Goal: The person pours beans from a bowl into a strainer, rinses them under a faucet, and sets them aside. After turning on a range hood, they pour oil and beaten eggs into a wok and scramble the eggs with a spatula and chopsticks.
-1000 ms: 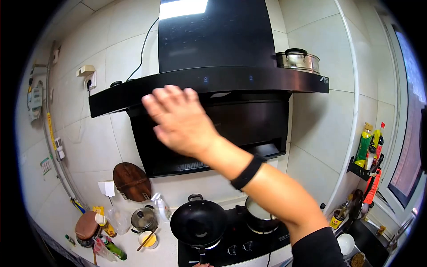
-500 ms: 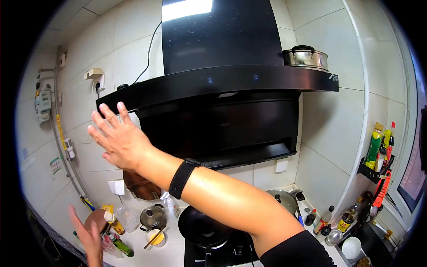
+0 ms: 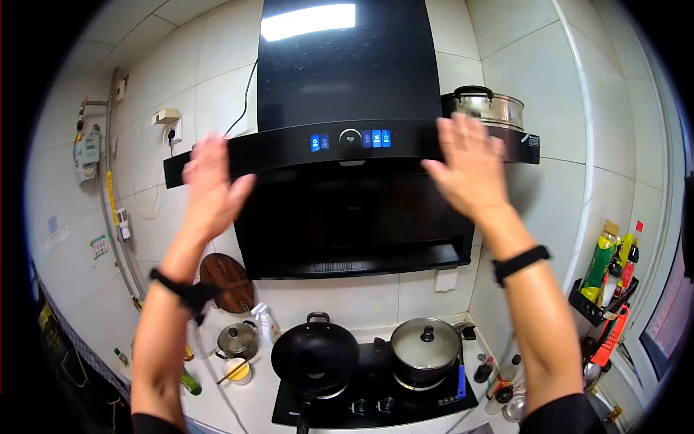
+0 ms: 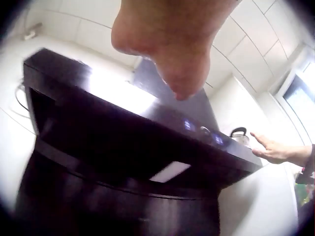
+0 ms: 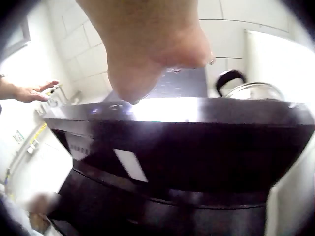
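Both hands are raised in front of a black range hood point(image 3: 289, 153), palms toward it and fingers straight. In the head view, my left hand point(image 3: 211, 189) overlaps the hood's left end, thumb spread to the right. My right hand point(image 3: 468, 168) overlaps the right part of the front edge, just below a steamer pot point(image 3: 499, 108) on top. Neither hand holds anything. Between them, the hood's control panel point(image 3: 350, 139) glows with several blue-white icons around a round display. Each wrist view shows its own hand close to the lens, with the hood beyond.
Below, a black wok point(image 3: 300, 354) and a lidded pot point(image 3: 425, 346) stand on the black cooktop point(image 3: 369, 418). Left of it are a small lidded pot point(image 3: 237, 340) and a cup of yellow liquid point(image 3: 237, 372) with chopsticks. Seasoning bottles point(image 3: 598, 264) fill a wall rack at right.
My right hand swept left across the hood, then came back to its right side. The left hand rose from low left to hood height. The panel went from two faint lights to several bright icons.
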